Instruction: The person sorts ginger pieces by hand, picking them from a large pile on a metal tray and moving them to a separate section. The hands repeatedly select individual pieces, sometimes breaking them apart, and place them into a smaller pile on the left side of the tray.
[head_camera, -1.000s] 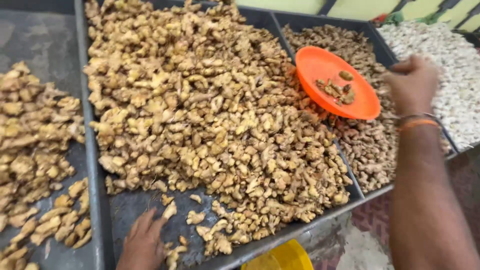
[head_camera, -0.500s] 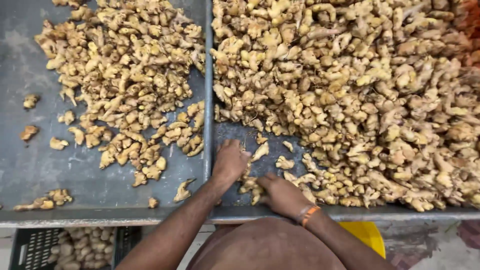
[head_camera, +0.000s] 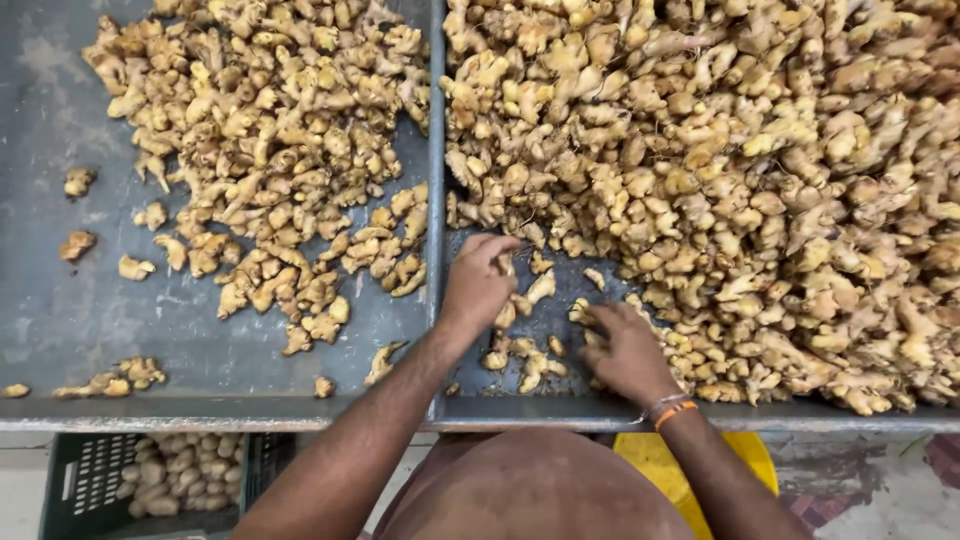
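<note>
Yellow plastic tub (head_camera: 735, 462) low at the near edge, half hidden under the right forearm; green slotted crate (head_camera: 150, 480) of pale roots down to the left, below the tabletop rim (head_camera: 200, 412).

Just above the rim, both hands down in the right-hand grey metal tray (head_camera: 560, 405). Left hand (head_camera: 478, 285) curled over a few small tan ginger pieces (head_camera: 525, 300), fingers bent and closing on them, though hard to tell whether any is truly gripped. Right hand (head_camera: 625, 350), orange thread band (head_camera: 678, 412) at the wrist, spread flat with fingers apart, raking loose bits at the foot of the big heap.

Risks, as a judgement:
1. Loose pieces close to the front rim, easily swept over it and down past the tub.
2. Large knobbly ginger heap (head_camera: 720, 170) banked steep right behind the fingers; undercut at the base, likely to slide and bury the sorted patch.
3. Narrow divider (head_camera: 436, 180) between the 2 trays, low enough for flicked bits to hop across into the thinner scatter of ginger (head_camera: 260, 150) on the left tray (head_camera: 60, 300).
</note>
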